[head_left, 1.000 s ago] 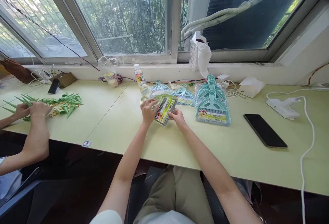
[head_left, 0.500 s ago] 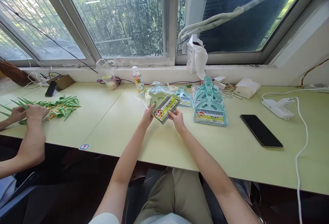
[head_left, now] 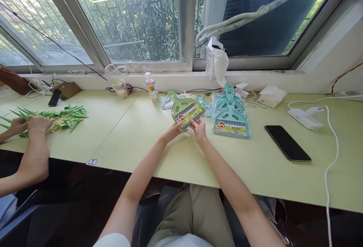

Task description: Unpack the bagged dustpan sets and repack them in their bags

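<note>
Near mid-frame, the left hand (head_left: 172,132) and right hand (head_left: 199,128) pinch the green dustpan set (head_left: 181,106) along its lower edge, handle (head_left: 171,95) toward upper left; the left thumb's placement is hard to make out.

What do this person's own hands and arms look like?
The left hand and right hand wear no gloves; no watch or bracelet shows. A white fabric sleeve ends on the left upper arm; on the right arm, none is in view.

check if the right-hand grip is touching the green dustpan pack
Touching. The head view shows it: the right-hand grip is closed on the lower edge of the green dustpan pack, fingers overlapping it with no gap showing.
</note>
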The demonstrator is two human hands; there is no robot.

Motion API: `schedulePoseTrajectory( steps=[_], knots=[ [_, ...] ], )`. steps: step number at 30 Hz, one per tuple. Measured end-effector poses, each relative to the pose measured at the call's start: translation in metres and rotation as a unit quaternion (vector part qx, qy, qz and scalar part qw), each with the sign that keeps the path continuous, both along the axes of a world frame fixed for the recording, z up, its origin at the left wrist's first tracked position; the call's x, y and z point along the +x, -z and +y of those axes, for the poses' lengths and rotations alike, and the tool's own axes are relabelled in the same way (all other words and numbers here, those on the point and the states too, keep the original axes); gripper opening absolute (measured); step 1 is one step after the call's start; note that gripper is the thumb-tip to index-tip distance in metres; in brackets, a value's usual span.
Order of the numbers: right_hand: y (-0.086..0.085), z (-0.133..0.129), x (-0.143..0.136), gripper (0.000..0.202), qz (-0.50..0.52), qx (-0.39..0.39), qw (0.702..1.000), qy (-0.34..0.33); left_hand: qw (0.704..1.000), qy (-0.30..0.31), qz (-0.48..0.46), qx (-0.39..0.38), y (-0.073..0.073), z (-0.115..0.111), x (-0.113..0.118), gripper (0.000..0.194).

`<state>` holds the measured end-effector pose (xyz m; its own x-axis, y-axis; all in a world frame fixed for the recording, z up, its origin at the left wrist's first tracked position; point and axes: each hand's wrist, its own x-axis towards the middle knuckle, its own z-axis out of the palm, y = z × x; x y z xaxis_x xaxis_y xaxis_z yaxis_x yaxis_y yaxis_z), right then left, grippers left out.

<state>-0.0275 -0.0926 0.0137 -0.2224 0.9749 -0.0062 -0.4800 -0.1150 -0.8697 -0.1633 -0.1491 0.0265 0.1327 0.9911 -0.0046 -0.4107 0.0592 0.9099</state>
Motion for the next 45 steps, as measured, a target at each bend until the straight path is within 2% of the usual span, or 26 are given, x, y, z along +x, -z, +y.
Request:
schedulePoseTrajectory(
  steps=[3, 5, 7, 12, 13, 15, 18, 21, 23, 25, 27, 29, 31, 33, 35, 37, 40, 42, 45],
  knots=[
    [0.001, -0.001, -0.002, 0.041, 0.001, 0.006, 1.0, -0.001, 0.994, -0.097, -0.015, 0.04, -0.004, 0.002, 0.004, 0.048],
    [0.002, -0.002, -0.003, 0.04, -0.002, 0.006, 1.0, -0.003, 0.989, -0.14, -0.015, 0.038, -0.005, 0.002, 0.006, 0.05],
    [0.001, -0.003, -0.003, 0.04, 0.001, 0.002, 1.0, 0.001, 0.992, -0.128, -0.01, 0.013, -0.003, 0.0, 0.009, 0.052],
    [-0.003, 0.0, 0.002, 0.04, 0.031, 0.006, 0.999, 0.01, 1.0, -0.028, -0.002, -0.011, 0.005, -0.003, 0.019, 0.05],
    [-0.003, 0.001, 0.002, 0.04, 0.034, 0.006, 0.999, 0.013, 1.0, -0.029, -0.001, -0.008, 0.006, -0.002, 0.02, 0.051],
    [-0.002, 0.002, 0.001, 0.04, 0.032, 0.009, 0.999, 0.017, 0.998, -0.069, 0.004, -0.002, 0.006, 0.001, 0.02, 0.051],
    [0.0, 0.002, -0.002, 0.039, 0.01, 0.018, 1.0, 0.003, 0.989, -0.14, 0.049, -0.01, 0.004, 0.005, 0.011, 0.051],
    [-0.002, 0.005, 0.0, 0.034, -0.038, 0.015, 0.997, -0.067, 0.985, -0.147, 0.085, -0.019, 0.0, 0.005, -0.005, 0.049],
    [-0.005, 0.007, 0.006, 0.037, -0.094, 0.029, 0.989, -0.112, 0.985, -0.151, 0.077, -0.019, -0.003, 0.004, -0.019, 0.048],
    [-0.01, 0.009, 0.015, 0.042, -0.178, 0.094, 0.976, -0.083, 0.984, -0.17, 0.053, -0.027, -0.007, 0.002, -0.035, 0.048],
    [-0.013, 0.01, 0.024, 0.035, -0.279, 0.219, 0.935, 0.01, 0.979, -0.195, 0.029, -0.046, -0.009, 0.0, -0.05, 0.045],
    [-0.014, 0.01, 0.031, 0.029, -0.371, 0.351, 0.855, 0.092, 0.976, -0.207, 0.022, -0.067, -0.009, -0.003, -0.062, 0.038],
    [-0.012, 0.011, 0.035, 0.033, -0.43, 0.44, 0.779, 0.12, 0.976, -0.196, 0.034, -0.088, -0.009, -0.006, -0.072, 0.032],
    [-0.008, 0.013, 0.035, 0.027, -0.452, 0.476, 0.744, 0.122, 0.979, -0.171, 0.046, -0.102, -0.006, -0.008, -0.08, 0.032],
    [-0.005, 0.016, 0.033, 0.014, -0.439, 0.48, 0.749, 0.124, 0.981, -0.144, 0.054, -0.116, -0.003, -0.008, -0.086, 0.032],
    [-0.004, 0.019, 0.031, 0.009, -0.398, 0.467, 0.779, 0.128, 0.981, -0.12, 0.069, -0.136, 0.0, -0.007, -0.091, 0.028],
    [-0.006, 0.019, 0.029, 0.012, -0.334, 0.435, 0.826, 0.129, 0.979, -0.095, 0.099, -0.149, 0.006, -0.006, -0.097, 0.022],
    [-0.007, 0.017, 0.027, 0.013, -0.304, 0.415, 0.847, 0.133, 0.982, -0.063, 0.118, -0.133, 0.008, -0.005, -0.097, 0.026],
    [-0.009, 0.013, 0.026, 0.014, -0.284, 0.394, 0.861, 0.15, 0.983, 0.014, 0.148, -0.111, 0.009, -0.006, -0.092, 0.038]
  ],
)
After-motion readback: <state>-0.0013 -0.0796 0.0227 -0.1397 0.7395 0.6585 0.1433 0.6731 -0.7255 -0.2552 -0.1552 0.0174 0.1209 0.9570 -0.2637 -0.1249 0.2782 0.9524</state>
